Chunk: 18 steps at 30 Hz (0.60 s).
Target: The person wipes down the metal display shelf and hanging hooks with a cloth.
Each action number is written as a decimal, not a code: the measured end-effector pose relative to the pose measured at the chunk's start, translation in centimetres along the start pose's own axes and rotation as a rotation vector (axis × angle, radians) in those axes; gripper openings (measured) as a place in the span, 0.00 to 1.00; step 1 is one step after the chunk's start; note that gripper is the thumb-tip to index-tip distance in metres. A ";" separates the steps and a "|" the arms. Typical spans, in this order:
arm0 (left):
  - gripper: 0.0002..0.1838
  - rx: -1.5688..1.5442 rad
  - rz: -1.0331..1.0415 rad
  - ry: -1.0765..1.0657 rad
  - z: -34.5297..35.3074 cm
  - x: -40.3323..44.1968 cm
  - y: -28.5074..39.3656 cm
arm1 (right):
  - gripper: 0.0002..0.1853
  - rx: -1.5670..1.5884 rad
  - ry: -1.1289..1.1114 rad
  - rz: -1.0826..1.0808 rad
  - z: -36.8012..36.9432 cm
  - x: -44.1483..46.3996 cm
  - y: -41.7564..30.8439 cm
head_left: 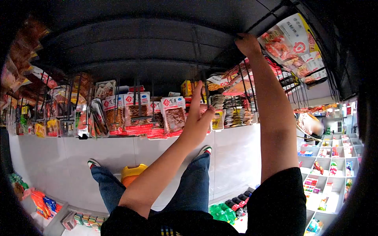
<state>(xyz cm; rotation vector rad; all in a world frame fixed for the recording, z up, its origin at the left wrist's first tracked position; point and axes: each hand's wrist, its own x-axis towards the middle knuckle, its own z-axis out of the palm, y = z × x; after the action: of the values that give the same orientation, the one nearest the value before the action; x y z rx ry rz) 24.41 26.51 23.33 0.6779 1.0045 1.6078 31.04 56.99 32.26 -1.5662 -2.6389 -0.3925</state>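
Wire rail [270,17] fills the right hand's [249,44] closed grip; the left hand's [200,120], near flat glossy packets [174,115], I cannot tell.

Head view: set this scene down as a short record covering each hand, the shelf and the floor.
Left hand: index finger raised, thumb apart, in front of the shelf
Right hand: raised to the shelf's wire, near a large packet; finger contact unclear
Shelf: dark, wire dividers, rows of packets
Floor: pale; yellow-and-orange object between the legs
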 end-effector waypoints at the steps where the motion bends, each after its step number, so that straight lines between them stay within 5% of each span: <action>1: 0.39 -0.001 0.022 -0.014 0.1 0.2 -0.7 | 0.20 0.115 -0.077 -0.106 -0.9 -0.2 1.5; 3: 0.37 -0.036 0.069 0.035 0.5 0.2 -0.5 | 0.21 0.224 -0.164 -0.214 -1.2 -0.5 4.8; 8: 0.36 -0.029 0.013 0.036 0.9 -0.2 1.2 | 0.21 0.370 0.367 -0.234 3.1 -0.9 12.2; 10: 0.35 -0.051 -0.095 0.020 0.7 -0.4 1.5 | 0.23 0.250 0.222 -0.055 3.4 -1.5 10.8; 16: 0.37 0.031 0.023 0.062 0.8 0.1 0.1 | 0.25 -0.159 0.227 -0.295 4.9 -1.0 7.9; 18: 0.39 0.086 0.014 0.080 0.7 0.1 -0.2 | 0.26 -0.030 0.028 -0.007 4.2 -2.0 8.3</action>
<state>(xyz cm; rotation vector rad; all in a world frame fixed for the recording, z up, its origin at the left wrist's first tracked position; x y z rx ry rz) 25.04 26.79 23.46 0.6846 1.1352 1.6219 39.63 60.11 29.42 -1.5489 -2.6299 -0.4536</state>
